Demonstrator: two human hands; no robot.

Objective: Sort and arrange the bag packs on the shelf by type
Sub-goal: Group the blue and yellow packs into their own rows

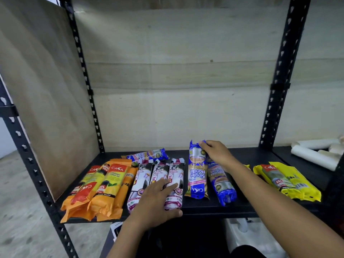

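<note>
Bag packs lie in groups on the black shelf [247, 157]. Orange packs [104, 185] are at the left, then three white draw-string packs [158, 174]. My left hand [158, 202] rests flat on the white packs, fingers spread over two of them. Right of these lies a blue singlet-handle pack [197, 175]; my right hand [216, 153] pinches its far end. A second blue pack [221, 185] lies beside it under my right forearm. A third blue pack [149, 155] lies crosswise behind the white ones. Yellow packs [286, 179] sit at the right.
Black slotted uprights [279, 90] frame the bay, with a brown board [46, 90] as the left wall. White rolls [316, 155] lie on the neighbouring shelf at the far right. A white container [247, 233] shows below the shelf.
</note>
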